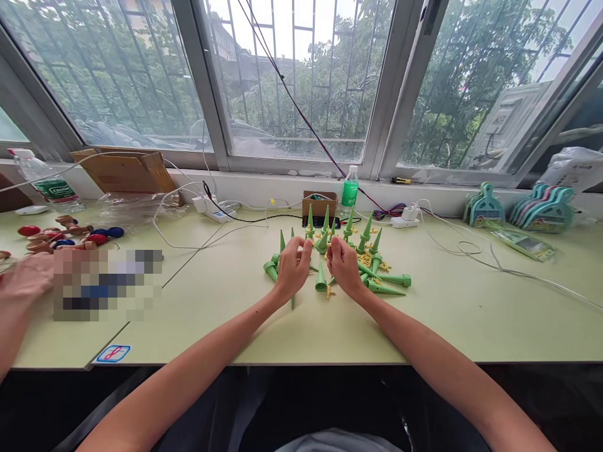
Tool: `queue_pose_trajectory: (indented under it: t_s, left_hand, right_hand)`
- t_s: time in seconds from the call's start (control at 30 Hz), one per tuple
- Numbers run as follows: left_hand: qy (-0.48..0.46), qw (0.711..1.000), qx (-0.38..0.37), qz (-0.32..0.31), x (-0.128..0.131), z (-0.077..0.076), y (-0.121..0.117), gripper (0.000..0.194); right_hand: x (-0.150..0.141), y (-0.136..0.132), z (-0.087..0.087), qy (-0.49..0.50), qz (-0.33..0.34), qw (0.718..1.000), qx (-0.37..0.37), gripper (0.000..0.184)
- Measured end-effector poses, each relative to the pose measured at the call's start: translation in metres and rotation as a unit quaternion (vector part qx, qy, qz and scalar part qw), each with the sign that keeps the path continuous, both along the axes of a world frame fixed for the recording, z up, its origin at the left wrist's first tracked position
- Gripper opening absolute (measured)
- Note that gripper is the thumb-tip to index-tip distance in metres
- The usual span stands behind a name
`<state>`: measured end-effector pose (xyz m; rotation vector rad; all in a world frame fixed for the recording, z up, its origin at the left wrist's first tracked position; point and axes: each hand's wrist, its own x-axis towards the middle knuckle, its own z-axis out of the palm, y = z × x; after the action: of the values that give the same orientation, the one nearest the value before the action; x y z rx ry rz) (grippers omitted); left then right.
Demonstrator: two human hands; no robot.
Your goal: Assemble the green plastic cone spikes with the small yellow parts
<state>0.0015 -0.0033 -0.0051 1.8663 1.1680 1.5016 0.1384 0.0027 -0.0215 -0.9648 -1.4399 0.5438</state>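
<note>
Green cones (321,280) stand and lie on the surface (452,320) before us, mixed with small yellow pieces (330,292). We hold our left hand (294,269) and right hand (344,267) close but apart among them, fingers curled; we cannot tell whether either grips anything.

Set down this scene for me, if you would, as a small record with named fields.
Left hand: fingers curled; any contents hidden
Right hand: fingers curled, apart from the left; any contents hidden
Around the hands: green cones, some upright, some lying; small yellow pieces
Surface: pale green table
Beyond the cones: bottle with green label, brown box
Far left: another person's hand, red and blue balls
Far right: turquoise plastic items
</note>
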Motion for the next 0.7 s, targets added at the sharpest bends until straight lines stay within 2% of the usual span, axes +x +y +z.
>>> queue_pose_trajectory:
  t_s: [0.1,0.2,0.47,0.7]
  left_hand:
    - [0.026,1.000,-0.012,0.009,-0.0008,-0.0001,0.0013,0.055]
    - [0.033,0.998,-0.043,-0.013,-0.0008,-0.0025,0.0025,0.061]
    - [0.014,0.992,-0.101,-0.070,-0.0025,-0.0067,0.0060,0.059]
    - [0.001,0.987,-0.119,-0.104,-0.0024,-0.0010,0.0027,0.056]
  right_hand:
    - [0.0006,-0.0007,-0.0013,-0.032,0.019,0.999,0.014,0.045]
    - [0.0003,-0.0013,-0.0032,-0.061,0.039,0.997,0.022,0.044]
    - [0.0003,0.0015,-0.0064,-0.050,0.049,0.997,0.016,0.043]
    - [-0.0005,-0.0026,-0.0014,-0.034,0.063,0.997,0.018,0.045]
